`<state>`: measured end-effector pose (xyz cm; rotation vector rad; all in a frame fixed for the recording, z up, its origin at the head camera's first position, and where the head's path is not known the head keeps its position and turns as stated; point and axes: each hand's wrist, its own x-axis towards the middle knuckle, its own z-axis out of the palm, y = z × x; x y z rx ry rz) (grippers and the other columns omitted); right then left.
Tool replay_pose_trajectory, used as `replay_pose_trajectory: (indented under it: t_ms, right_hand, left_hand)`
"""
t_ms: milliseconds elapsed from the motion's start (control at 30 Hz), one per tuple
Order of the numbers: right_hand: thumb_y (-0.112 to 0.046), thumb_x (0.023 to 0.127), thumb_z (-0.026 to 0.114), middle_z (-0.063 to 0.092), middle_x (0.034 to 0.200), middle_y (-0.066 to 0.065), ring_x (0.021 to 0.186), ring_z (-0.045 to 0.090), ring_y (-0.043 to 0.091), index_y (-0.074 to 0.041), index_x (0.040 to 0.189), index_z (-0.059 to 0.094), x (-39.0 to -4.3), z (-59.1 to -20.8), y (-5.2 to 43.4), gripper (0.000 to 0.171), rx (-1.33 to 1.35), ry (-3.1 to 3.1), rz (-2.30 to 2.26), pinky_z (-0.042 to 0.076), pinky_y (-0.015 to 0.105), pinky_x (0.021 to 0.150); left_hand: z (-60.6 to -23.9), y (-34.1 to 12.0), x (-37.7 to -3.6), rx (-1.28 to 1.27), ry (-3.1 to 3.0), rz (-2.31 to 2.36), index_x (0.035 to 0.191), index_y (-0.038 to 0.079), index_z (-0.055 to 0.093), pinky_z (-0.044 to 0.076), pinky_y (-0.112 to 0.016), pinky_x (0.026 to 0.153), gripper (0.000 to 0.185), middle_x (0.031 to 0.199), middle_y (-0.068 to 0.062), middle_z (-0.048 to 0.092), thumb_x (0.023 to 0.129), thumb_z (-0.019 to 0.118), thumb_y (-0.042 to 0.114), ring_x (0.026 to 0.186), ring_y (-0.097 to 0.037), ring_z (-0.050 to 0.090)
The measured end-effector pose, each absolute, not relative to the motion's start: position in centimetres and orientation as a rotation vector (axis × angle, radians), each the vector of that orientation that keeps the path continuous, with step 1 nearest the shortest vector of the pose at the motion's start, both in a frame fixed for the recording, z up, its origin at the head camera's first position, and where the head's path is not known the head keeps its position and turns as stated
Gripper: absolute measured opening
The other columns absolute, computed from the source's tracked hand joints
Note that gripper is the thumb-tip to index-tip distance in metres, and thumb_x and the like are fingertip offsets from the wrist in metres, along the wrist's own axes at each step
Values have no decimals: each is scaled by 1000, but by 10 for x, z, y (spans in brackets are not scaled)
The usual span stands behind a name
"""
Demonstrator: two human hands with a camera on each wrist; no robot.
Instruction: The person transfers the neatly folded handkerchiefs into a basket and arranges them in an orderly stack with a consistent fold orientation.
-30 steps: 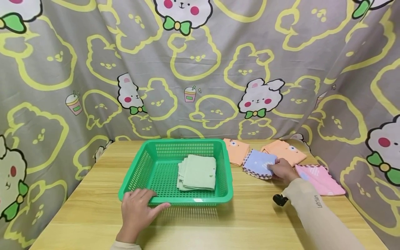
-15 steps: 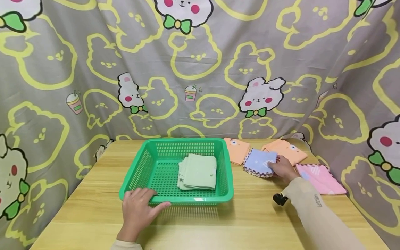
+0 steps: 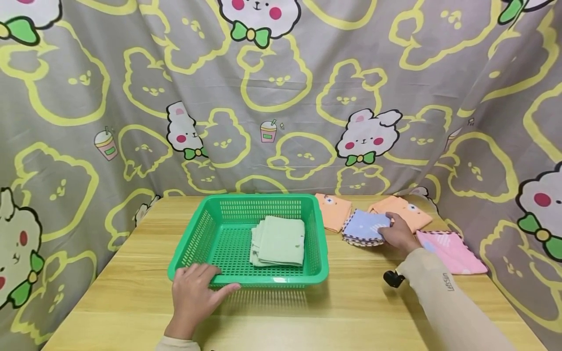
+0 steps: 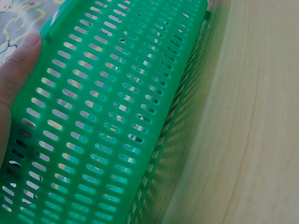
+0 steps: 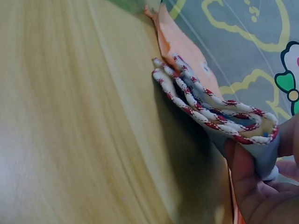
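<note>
Pinching the folded blue cloth near the bench's far right corner, the right hand should lift all layers together, while the left hand rests flat-fingered on the green basket's near rim, steadying it.

A wooden desk is seen carrying a green basket, two orange cloths and a pink cloth along its right side.
</note>
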<state>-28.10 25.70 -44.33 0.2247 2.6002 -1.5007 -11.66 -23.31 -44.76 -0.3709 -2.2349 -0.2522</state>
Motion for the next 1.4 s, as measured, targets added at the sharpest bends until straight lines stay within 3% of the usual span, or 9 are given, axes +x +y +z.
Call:
replay_pose_trajectory:
  t_ms: [133,300,500,633,733,833,1100,1400]
  right_hand:
    - [-8,96,49,21,149,36,120,41,39,4,152,12,-282,-438,254,68,230,2608,-1476,49,39,83]
    - [-5,94,48,25,145,34,95,52,32,4,151,16,-279,-431,250,67,182,2611,-1558,49,35,67]
    - [-5,91,49,27,145,34,105,48,32,5,150,21,-278,-420,245,66,165,2666,-1584,48,29,68]
    - [-3,90,49,29,144,34,82,55,22,4,149,25,-276,-414,245,64,105,2698,-1602,48,31,63]
    - [-1,89,49,30,144,34,62,51,12,4,148,30,-276,-411,245,62,64,2711,-1620,48,31,57]
    - [0,89,49,29,144,33,53,46,9,5,147,32,-275,-409,245,61,52,2709,-1631,46,30,54]
    - [-2,90,50,28,145,33,49,43,7,4,147,33,-276,-402,243,60,36,2707,-1638,44,27,52]
    - [-2,90,51,34,143,31,65,49,8,5,146,33,-275,-396,238,60,10,2721,-1653,46,24,56]
  left_hand:
    - [-448,-233,-116,-373,-2237,-256,72,15,65,35,-40,63,71,74,0,68,76,48,83,68,-23,62]
    - [-449,-234,-115,-382,-2227,-261,72,15,65,34,-40,62,68,74,0,68,74,52,82,67,-22,62]
    - [-447,-233,-115,-375,-2231,-268,72,14,65,34,-40,63,72,75,-1,68,77,46,83,68,-23,62]
    - [-445,-233,-116,-375,-2236,-270,72,14,65,34,-40,63,73,75,-1,68,77,45,83,69,-23,63]
    - [-444,-232,-116,-377,-2240,-269,72,14,65,34,-40,63,71,75,0,68,77,47,83,69,-23,62]
    - [-443,-232,-117,-379,-2245,-266,72,14,66,34,-40,63,69,75,-1,68,75,51,82,69,-23,63]
    - [-443,-233,-117,-380,-2238,-266,72,14,66,35,-40,63,68,75,-1,69,73,55,80,69,-24,63]
    - [-444,-233,-117,-368,-2241,-260,72,14,66,35,-40,63,73,75,-1,68,76,47,84,69,-24,63]
